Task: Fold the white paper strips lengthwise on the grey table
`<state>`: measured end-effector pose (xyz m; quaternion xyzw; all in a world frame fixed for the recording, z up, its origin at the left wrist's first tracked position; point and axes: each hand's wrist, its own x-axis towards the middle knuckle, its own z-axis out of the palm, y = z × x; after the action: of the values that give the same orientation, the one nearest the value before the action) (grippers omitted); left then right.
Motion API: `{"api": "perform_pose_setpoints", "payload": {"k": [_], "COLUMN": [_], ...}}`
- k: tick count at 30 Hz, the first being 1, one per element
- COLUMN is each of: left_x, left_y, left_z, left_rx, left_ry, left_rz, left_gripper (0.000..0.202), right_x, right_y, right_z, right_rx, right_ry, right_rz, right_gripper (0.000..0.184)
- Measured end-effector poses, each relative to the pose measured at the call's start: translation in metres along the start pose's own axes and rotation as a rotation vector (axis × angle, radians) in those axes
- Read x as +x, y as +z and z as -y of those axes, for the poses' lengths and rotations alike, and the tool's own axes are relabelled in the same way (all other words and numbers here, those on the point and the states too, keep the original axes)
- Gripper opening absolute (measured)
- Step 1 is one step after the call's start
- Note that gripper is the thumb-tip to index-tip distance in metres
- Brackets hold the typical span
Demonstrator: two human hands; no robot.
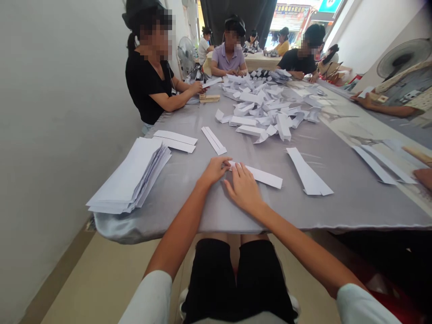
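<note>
A narrow folded strip of white paper [266, 176] lies flat on the table in front of me. My left hand [216, 169] has its fingers curled in a pinch at the strip's left end. My right hand [245, 186] rests flat across the strip close to that end, fingers stretched out and thumb apart. Beyond my hands lies another narrow folded paper strip [213, 141]. To the left are more folded strips [177, 140] beside a thick stack of white paper sheets [126, 173]. A partly folded paper piece [307, 173] lies to the right.
A large heap of folded papers [263, 105] covers the table's far middle. The grey tablecloth [216, 211] ends just before my lap. A person in black [148, 85] sits at the left with a wooden block [209, 98] nearby. Other people sit around the table; paper strips [381, 164] lie at right.
</note>
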<state>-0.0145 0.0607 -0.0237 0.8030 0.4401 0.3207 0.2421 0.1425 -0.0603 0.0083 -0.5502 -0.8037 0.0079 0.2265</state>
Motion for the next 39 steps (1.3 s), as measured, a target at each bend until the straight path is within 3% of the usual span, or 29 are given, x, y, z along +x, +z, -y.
{"api": "perform_pose_setpoints", "payload": {"k": [6, 13, 18, 26, 39], "left_x": [-0.001, -0.004, -0.006, -0.007, -0.006], "left_y": [-0.004, -0.011, -0.010, -0.009, 0.000], "left_z": [-0.001, -0.006, -0.014, -0.023, -0.018], "left_rx": [0.206, 0.294, 0.329, 0.409, 0.406], "left_ry": [0.009, 0.041, 0.005, -0.111, -0.143], "left_rz": [0.081, 0.186, 0.183, 0.148, 0.064], "left_gripper": [0.033, 0.035, 0.036, 0.036, 0.025], "right_x": [0.024, 0.034, 0.035, 0.027, -0.020], "right_y": [0.023, 0.040, 0.046, 0.034, 0.010], "right_z": [-0.012, -0.025, -0.028, -0.033, -0.075], "right_rx": [-0.123, -0.190, -0.166, -0.130, -0.129], "right_ry": [0.117, 0.046, 0.075, 0.139, 0.168], "right_rz": [0.165, 0.236, 0.258, 0.292, 0.279], "right_gripper": [0.085, 0.121, 0.119, 0.107, 0.100]}}
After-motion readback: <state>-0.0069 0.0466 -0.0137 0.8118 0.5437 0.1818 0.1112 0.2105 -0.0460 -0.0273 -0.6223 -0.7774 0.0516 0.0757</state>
